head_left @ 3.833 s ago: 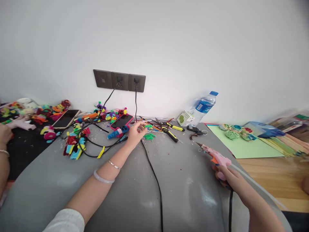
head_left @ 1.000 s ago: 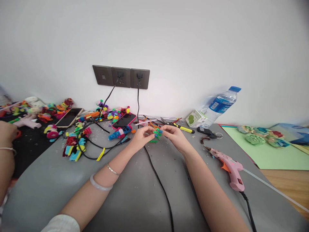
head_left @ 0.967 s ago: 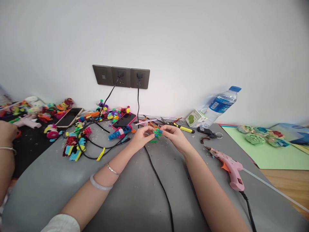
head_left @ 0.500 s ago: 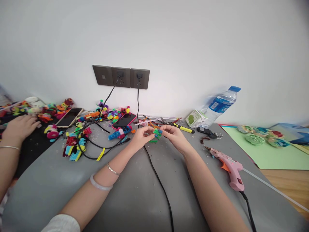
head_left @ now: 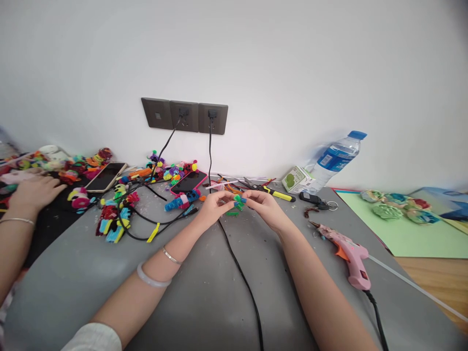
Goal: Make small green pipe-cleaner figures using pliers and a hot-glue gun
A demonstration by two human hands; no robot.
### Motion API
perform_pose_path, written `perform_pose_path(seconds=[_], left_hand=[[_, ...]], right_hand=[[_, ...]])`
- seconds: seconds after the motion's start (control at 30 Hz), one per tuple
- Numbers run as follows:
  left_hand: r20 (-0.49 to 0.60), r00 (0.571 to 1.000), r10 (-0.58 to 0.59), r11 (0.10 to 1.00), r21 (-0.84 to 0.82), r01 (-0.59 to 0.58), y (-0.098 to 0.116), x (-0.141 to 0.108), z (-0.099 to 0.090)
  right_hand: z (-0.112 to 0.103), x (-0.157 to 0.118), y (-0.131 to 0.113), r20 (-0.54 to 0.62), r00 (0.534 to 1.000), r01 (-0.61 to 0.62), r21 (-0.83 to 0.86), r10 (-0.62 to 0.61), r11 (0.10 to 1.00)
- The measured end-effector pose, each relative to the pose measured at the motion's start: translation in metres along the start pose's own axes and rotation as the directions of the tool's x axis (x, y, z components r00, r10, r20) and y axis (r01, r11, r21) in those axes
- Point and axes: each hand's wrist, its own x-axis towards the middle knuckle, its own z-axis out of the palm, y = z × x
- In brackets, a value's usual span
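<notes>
A small green fuzzy piece (head_left: 239, 202) is pinched between my two hands above the grey table (head_left: 204, 287). My left hand (head_left: 215, 206) grips its left side with thumb and forefinger, and my right hand (head_left: 263, 206) grips its right side the same way. Just below them, another green bit (head_left: 232, 213) lies on the table. To the left of my left hand is a blue fuzzy roll (head_left: 179, 201) with a pink band. Scissors (head_left: 252, 184) and a yellow-and-black tool (head_left: 280, 195) lie behind my right hand.
A pink glue gun (head_left: 353, 258) with a cord lies at right, near keys (head_left: 314, 200), a green-white box (head_left: 296, 179) and a bottle (head_left: 334, 163). Colourful fuzzy figures (head_left: 115, 214), cables and phones (head_left: 106, 177) fill the left. Another person's hand (head_left: 34, 192) is at far left.
The green piece has turned slightly between my fingertips, while my hands stay in nearly the same place. The other person's hand at far left has shifted slightly.
</notes>
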Motion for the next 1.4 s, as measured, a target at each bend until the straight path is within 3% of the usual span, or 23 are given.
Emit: perform_pose_path(seconds=[0.53,1.4], left_hand=[[-0.062,0.997,-0.051,0.998,-0.047,0.048,-0.0052,0.0016,-0.0012],[-0.075,0.997,-0.010,0.998,-0.066,0.005,-0.0068,0.0011,-0.0009]], right_hand=[[-0.0002,-0.0011,-0.0025,0.050,0.998,0.039,-0.021,-0.038,0.999],[0.0000,-0.0022,-0.0043,0.093,0.995,0.047,-0.045,-0.042,0.998]])
